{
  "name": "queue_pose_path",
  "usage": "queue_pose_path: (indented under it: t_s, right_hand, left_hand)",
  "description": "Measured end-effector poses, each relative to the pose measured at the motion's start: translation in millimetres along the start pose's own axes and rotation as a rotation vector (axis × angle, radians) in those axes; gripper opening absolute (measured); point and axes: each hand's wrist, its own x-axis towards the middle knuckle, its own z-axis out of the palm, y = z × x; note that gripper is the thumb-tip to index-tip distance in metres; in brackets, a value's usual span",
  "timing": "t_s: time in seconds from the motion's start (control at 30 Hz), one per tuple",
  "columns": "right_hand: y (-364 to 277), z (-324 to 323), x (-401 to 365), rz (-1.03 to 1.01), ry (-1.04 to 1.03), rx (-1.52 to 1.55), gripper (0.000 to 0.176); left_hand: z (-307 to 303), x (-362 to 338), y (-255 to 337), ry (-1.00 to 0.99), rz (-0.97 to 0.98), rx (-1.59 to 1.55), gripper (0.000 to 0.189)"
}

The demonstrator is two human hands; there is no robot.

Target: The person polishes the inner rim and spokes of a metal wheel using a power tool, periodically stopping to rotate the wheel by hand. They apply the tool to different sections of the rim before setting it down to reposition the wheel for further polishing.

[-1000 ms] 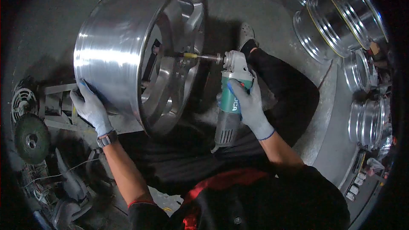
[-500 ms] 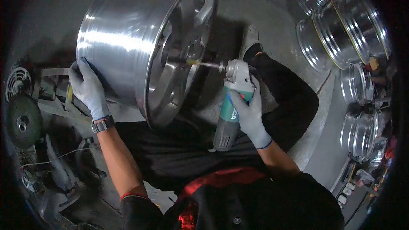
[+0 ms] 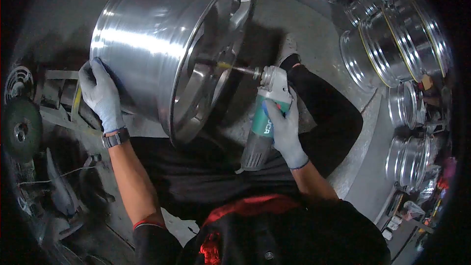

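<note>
A shiny bare-metal wheel rim lies on its side at upper left, its spoked face turned to the right. My left hand, in a pale glove, grips the rim's left edge, with the thumb on the barrel. My right hand, gloved too, is wrapped round the body of a green and grey grinder. From the grinder's metal head a thin spindle reaches left to the spokes. The spindle's far end, blurred and dark, overlaps the spoke openings in this view.
Polished wheel rims stand stacked at upper right, with more rims below them. At left are a metal frame, a dark green disc and a thin cord. My bent leg extends beside the grinder.
The grinder's rear end has swung slightly left, tilting its body a little more. The view has shifted slightly. Both hands keep their holds.
</note>
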Motion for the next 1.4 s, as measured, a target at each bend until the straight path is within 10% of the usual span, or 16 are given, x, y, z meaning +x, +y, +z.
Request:
queue_pose_path:
  t_s: [0.27,0.97,1.4]
  right_hand:
    - [-2,-14,2,-0.064,-0.096,0.125,0.039]
    - [-22,-55,-37,0.004,-0.245,0.687,0.062]
    - [-12,-44,-32,0.072,-0.185,0.666,0.052]
  left_hand:
    - [0,1,-5,-0.028,-0.01,0.003,0.038]
    - [-28,5,-84,-0.34,-0.182,0.062,0.054]
    - [-16,34,16,-0.276,-0.112,-0.143,0.043]
